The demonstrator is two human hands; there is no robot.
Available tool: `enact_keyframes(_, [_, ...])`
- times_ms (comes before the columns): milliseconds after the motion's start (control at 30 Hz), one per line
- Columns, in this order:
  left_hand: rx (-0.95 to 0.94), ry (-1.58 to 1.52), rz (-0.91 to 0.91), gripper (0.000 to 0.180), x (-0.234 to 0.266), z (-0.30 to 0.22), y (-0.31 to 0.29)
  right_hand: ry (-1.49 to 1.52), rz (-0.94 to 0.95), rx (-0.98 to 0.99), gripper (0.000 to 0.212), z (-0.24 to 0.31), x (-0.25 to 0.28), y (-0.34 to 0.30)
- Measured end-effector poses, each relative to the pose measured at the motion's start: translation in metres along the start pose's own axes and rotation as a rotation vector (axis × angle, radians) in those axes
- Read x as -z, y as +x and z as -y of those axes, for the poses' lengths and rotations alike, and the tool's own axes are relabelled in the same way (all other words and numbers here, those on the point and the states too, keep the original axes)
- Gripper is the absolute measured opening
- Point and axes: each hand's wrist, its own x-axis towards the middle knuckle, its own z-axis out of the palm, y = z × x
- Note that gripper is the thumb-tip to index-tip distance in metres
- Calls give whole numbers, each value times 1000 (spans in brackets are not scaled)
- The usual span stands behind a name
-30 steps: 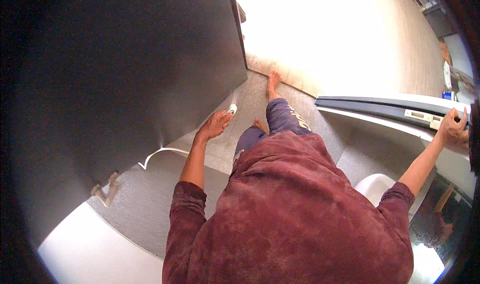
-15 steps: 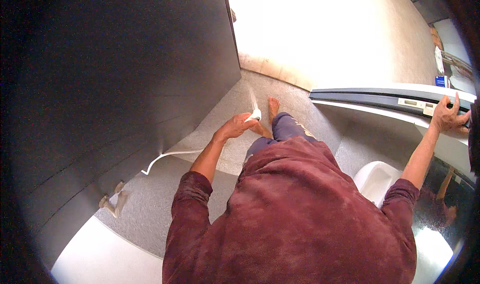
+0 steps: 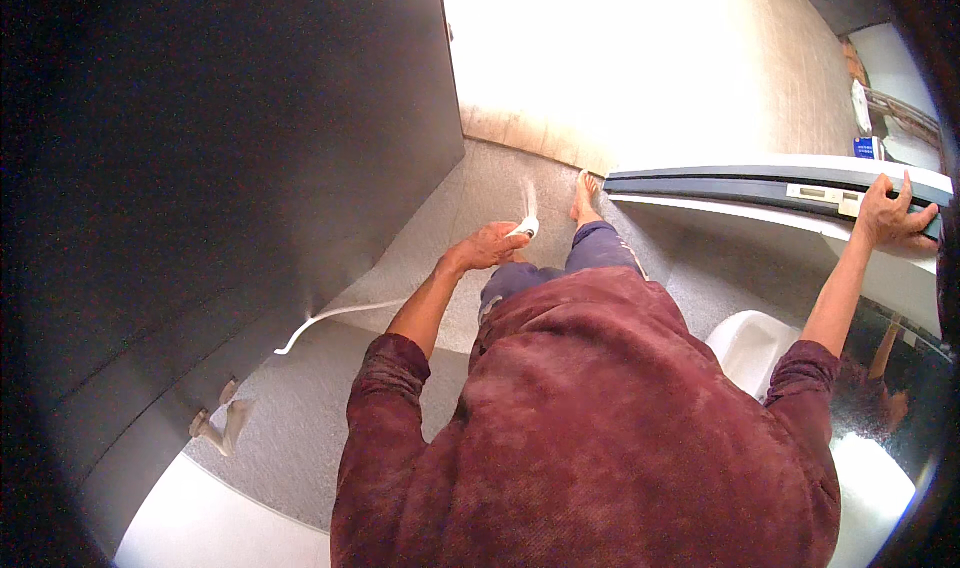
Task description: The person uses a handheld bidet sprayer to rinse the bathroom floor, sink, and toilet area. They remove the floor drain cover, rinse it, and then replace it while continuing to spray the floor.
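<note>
Your left hand [image 3: 487,248] is closed around a small white spray nozzle [image 3: 524,230] on a thin white hose [image 3: 335,316], and a jet of water now shoots from it across the grey speckled floor [image 3: 300,418] toward the far edge where it meets the pale tiled strip. A second ago the same hand held the nozzle lower and nearer the dark grey wall panel [image 3: 250,168], with no spray showing; it has since swung toward your bare foot [image 3: 583,196]. That suggests the rinsing of the floor has begun. Your right hand [image 3: 890,213] has slid along the top of the white door with the dark band [image 3: 760,183] and lies flat on it, fingers spread over the edge. The white basin [image 3: 745,343] sits below your right arm.
</note>
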Motion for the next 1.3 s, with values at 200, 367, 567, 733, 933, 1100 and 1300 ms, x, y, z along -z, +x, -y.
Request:
enact_keyframes(200, [205,-185,56,48,5,-1,7,-8,31,14,29,0,1,-1])
enact_keyframes(367, [113,-178,-84,41,17,-9,-3,15,-30,24,25,1,1,0])
enact_keyframes(567, [519,-331,-127,34,46,-27,-48,-84,54,50,24,12,18,8])
enact_keyframes(733, [501,-320,-249,36,58,-25,-64,-81,127,-3,25,12,20,3])
enact_keyframes(933, [536,-327,-303,37,60,-26,-84,24,11,18,23,0,-2,-1])
enact_keyframes(1100, [593,-271,-340,37,48,-40,-104,37,-30,-52,18,15,15,-1])
enact_keyframes(1300, [512,-263,-429,36,39,-39,-106,46,-23,-62,22,24,14,-4])
